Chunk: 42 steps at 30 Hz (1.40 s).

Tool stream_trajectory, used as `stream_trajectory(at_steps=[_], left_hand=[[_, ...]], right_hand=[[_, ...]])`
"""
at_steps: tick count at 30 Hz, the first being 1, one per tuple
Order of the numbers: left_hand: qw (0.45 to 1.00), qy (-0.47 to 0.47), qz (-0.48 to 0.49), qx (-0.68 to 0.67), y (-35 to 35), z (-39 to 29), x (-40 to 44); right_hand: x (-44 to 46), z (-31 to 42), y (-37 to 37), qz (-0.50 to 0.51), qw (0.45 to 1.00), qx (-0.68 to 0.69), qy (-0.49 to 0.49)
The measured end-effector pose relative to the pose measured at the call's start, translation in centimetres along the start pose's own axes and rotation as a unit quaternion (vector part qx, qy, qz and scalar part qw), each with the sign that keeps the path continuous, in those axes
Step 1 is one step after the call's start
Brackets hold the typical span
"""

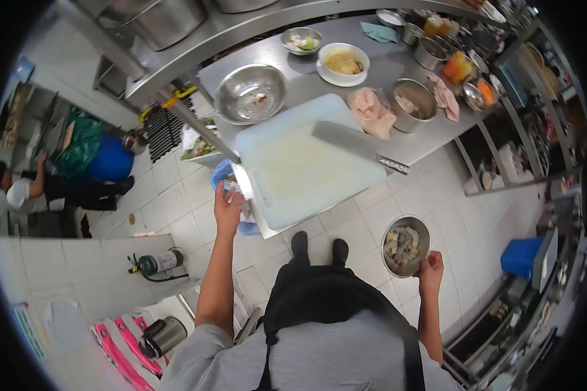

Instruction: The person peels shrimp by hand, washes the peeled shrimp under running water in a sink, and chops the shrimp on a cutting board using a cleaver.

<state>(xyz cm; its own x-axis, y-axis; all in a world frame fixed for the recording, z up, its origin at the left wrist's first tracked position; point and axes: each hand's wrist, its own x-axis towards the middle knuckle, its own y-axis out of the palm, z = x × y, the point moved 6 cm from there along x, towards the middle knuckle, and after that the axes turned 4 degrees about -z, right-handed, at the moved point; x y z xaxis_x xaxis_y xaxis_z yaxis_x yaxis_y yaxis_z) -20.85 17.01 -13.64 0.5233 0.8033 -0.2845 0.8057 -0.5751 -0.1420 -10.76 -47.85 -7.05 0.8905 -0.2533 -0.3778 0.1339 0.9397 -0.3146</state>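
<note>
My right hand [429, 270] grips the rim of a round metal bowl [386, 259]. Inside the bowl lie greyish and pale yellow chunks of food [401, 244], possibly seafood; their kind is not clear. Off the left edge of the counter, my left hand [227, 212] reaches over a bin lined with a blue bag [248, 228]. Its fingers look apart, beside some crumpled clear plastic [244, 207]. On the counter between my hands is a pale cutting board [306, 176]. A broad cleaver [346, 139] rests across its right part, handle pointing toward the right edge.
Around the board stand a metal basin [250, 95], a white bowl of noodles [343, 64], a bag of pale pink meat [372, 112] and a metal pot [413, 92]. A fire extinguisher [160, 262] is at left. Another person [29, 189] stands at far left.
</note>
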Motion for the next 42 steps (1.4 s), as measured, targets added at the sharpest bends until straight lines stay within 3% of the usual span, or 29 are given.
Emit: stream_trajectory(at_steps=[2, 11, 17, 25, 28, 34, 42], left_hand=[[0.996, 0.055, -0.044, 0.060, -1.5, -0.7, 0.7], [0.992, -0.043, -0.115, 0.037, -7.4, 1.0, -11.6], [0.992, -0.057, -0.110, 0.002, -8.9, 0.0, -13.8], [0.998, 0.032, -0.055, 0.004, -15.3, 3.6, -11.9], [0.998, -0.046, -0.050, -0.014, -19.5, 4.8, -14.0], [0.980, -0.106, -0.150, -0.076, -32.3, 10.2, -16.2], [0.946, -0.131, -0.268, -0.129, -45.3, 8.2, -10.6]], right_hand=[[1.0, -0.7, -0.1, 0.019, 1.000, 0.014, 0.020], [4.6, 1.2, 4.2, 0.182, 0.981, -0.031, -0.052], [1.5, 4.8, 10.2, 0.288, 0.954, -0.004, -0.087], [-12.2, 12.8, 28.3, 0.411, 0.904, -0.015, -0.118], [-15.8, 11.2, 36.5, 0.438, 0.893, -0.025, -0.096], [-25.4, 12.1, 49.5, 0.509, 0.859, -0.022, -0.041], [-31.1, 12.0, 64.6, 0.567, 0.822, -0.046, -0.020]])
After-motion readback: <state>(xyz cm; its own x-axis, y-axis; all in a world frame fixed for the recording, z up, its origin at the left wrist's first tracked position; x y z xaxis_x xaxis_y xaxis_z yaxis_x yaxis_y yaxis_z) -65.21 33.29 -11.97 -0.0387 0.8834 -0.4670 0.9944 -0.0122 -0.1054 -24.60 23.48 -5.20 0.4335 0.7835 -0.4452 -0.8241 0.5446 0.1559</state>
